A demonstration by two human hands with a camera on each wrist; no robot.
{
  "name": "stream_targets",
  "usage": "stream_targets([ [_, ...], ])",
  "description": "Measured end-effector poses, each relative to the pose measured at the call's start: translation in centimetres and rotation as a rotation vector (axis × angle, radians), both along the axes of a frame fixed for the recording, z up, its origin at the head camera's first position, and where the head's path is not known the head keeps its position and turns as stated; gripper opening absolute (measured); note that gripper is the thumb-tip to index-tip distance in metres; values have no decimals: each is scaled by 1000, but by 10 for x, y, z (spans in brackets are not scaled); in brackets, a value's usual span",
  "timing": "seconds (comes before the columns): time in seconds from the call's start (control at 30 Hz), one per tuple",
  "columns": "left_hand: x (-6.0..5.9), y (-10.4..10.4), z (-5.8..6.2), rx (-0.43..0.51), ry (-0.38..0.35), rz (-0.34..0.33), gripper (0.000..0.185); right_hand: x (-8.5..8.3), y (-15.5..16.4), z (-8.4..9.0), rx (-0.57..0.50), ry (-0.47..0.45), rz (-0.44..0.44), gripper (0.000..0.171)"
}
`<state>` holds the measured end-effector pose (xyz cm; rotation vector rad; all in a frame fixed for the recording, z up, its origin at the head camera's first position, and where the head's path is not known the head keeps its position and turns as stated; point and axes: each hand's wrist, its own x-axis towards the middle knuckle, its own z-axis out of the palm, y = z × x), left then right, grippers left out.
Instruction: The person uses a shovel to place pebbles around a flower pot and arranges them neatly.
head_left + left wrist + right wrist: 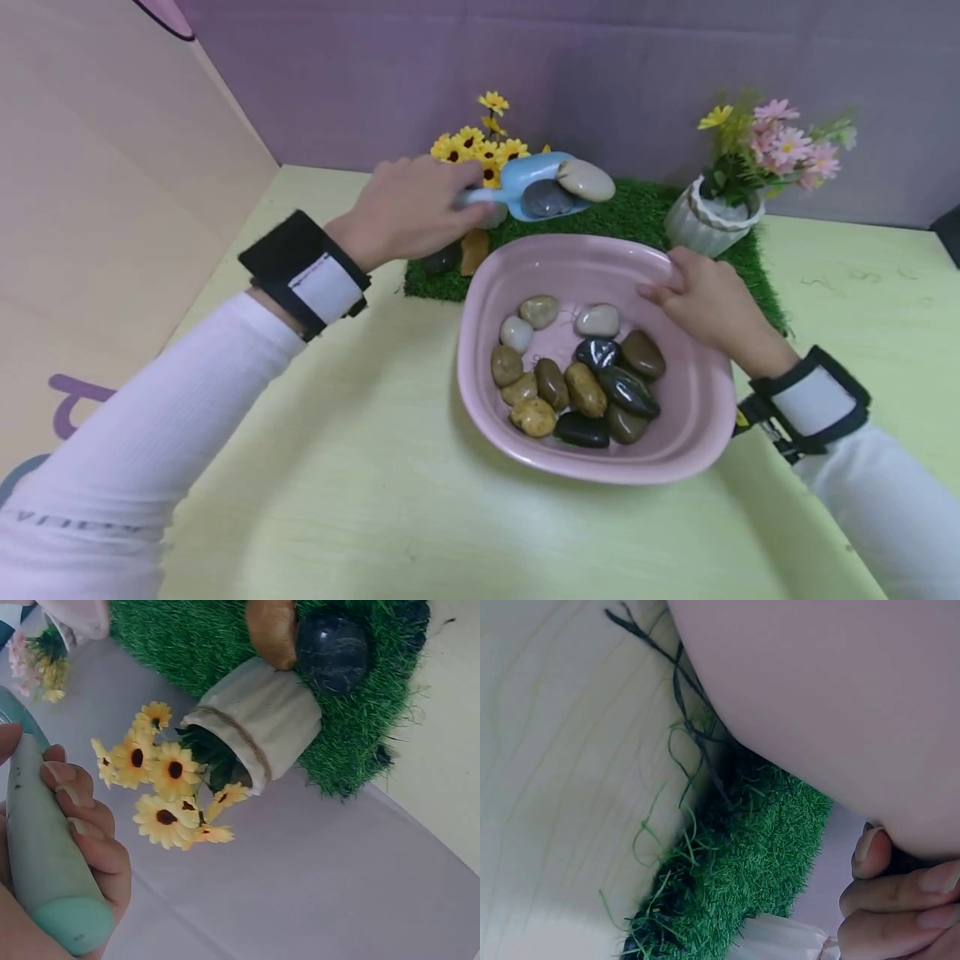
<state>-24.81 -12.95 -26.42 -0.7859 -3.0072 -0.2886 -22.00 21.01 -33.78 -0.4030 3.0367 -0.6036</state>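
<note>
My left hand (420,208) grips the handle of a light blue scoop (536,171), its fingers wrapped round the grip in the left wrist view. In the scoop lie a dark grey stone (547,199) and a cream stone (587,180), the cream one at the lip. The scoop is held up beyond the far rim of a pink basin (480,333). Several smooth stones, brown, black, tan and whitish, rest on the basin's floor. My right hand (716,304) holds the basin's far right rim, thumb inside and fingers underneath in the right wrist view.
Behind the basin lies an artificial grass mat (637,208). Yellow flowers in a pale pot (262,720) stand on it, with a black stone (332,651) and an orange-brown stone (271,630) beside. A white pot (712,221) of pink flowers stands at the right.
</note>
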Motion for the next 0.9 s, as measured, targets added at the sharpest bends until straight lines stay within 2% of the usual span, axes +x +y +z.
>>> stream_targets([
  [0.3, -4, -4, -8, 21, 6, 21, 31, 1, -1, 1, 6, -3, -2, 35],
  [0.47, -8, -3, -14, -2, -13, 40, 31, 2, -1, 1, 8, 1, 0, 35],
  [0.7, -11, -3, -23, -20, -4, 63, 33, 1, 0, 0, -1, 7, 0, 35],
  [0.9, -12, -5, -30, -26, -59, 94, 38, 1, -1, 0, 0, 0, -4, 36],
])
